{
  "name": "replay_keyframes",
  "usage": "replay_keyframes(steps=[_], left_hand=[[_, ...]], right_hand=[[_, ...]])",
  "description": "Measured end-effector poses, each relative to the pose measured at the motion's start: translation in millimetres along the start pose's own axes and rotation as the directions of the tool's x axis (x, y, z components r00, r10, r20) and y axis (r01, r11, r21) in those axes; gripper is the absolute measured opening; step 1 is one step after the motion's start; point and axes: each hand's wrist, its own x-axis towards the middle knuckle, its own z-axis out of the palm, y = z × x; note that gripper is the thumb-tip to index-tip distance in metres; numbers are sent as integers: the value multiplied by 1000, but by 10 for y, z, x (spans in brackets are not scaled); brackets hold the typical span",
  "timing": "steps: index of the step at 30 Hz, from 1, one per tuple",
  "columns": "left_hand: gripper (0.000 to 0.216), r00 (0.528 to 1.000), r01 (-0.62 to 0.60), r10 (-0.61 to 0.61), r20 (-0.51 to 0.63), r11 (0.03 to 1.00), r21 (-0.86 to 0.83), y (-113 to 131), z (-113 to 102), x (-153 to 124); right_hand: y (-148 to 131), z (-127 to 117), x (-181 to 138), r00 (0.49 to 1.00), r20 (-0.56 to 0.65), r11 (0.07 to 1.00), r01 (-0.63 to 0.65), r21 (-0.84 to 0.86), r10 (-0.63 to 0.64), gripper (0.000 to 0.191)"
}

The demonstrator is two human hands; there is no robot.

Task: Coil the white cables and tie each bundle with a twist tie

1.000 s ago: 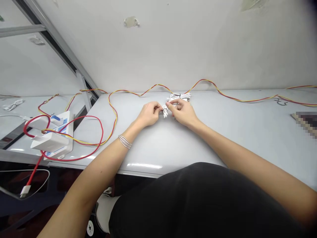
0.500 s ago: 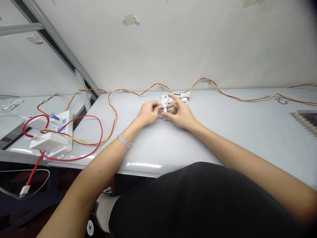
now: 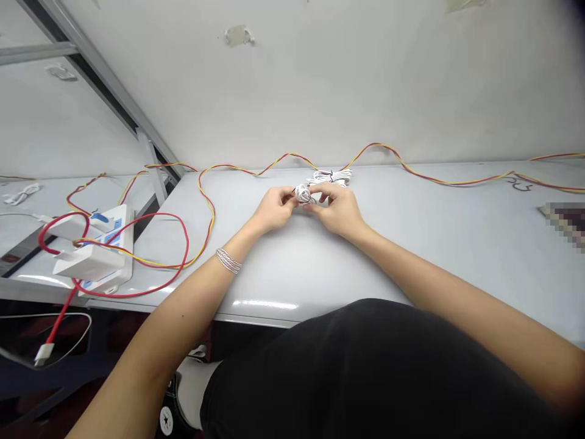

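A bundled white cable point(image 3: 302, 194) is held between both hands over the grey tabletop point(image 3: 292, 262), its looped end tipped toward me. My left hand point(image 3: 275, 208) pinches it from the left, with the fingertips partly hidden behind it. On the other side my right hand point(image 3: 337, 208) grips the same bundle between thumb and fingers. Just behind my right fingers lies a pile of tied white cables point(image 3: 336, 177), touching or nearly touching them; I cannot tell which.
A white power strip point(image 3: 119, 222) with plugged-in adapters and a looped red cable point(image 3: 186, 235) stands at the left. A twisted red-and-yellow wire point(image 3: 406, 167) runs along the back by the wall point(image 3: 342, 79). A pixelated object point(image 3: 567, 222) lies at the right edge.
The cable bundle has turned from lying lengthwise, tie visible, to having its round looped end facing me. My right index finger has come down onto it.
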Motion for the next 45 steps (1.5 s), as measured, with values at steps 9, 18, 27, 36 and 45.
replay_keyframes(steps=[9, 18, 27, 36, 45], left_hand=[[19, 998, 50, -46, 47, 994, -99, 66, 40, -49], [12, 996, 65, -62, -66, 997, 43, -66, 5, 16], [13, 993, 27, -34, -113, 998, -62, 10, -8, 11], [15, 979, -10, -31, -204, 980, -197, -25, 20, 49], [19, 898, -63, -50, -436, 968, -241, 28, -69, 71]], right_hand=[[-5, -7, -15, 997, -40, 998, 70, 7, -70, 12], [17, 22, -25, 999, -25, 969, 53, 241, -48, 45], [12, 44, -33, 994, 23, 969, 97, 229, -105, 53], [-53, 2, -38, 960, 277, 989, -79, 125, 42, 32], [-66, -31, -47, 911, 413, 942, 137, -308, 3, 33]])
